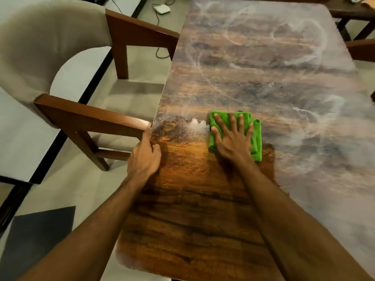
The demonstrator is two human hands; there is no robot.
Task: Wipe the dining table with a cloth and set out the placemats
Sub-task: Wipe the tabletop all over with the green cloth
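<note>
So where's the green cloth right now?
In the head view, the cloth lies flat on the table under the right hand, towards the left side, with the left hand gripping the table's edge beside it.

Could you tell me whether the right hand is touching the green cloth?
Touching. The head view shows the right hand pressed flat on the green cloth, with its fingers spread across it.

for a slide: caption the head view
Right hand presses green cloth on wooden table; left hand grips its edge.
</note>
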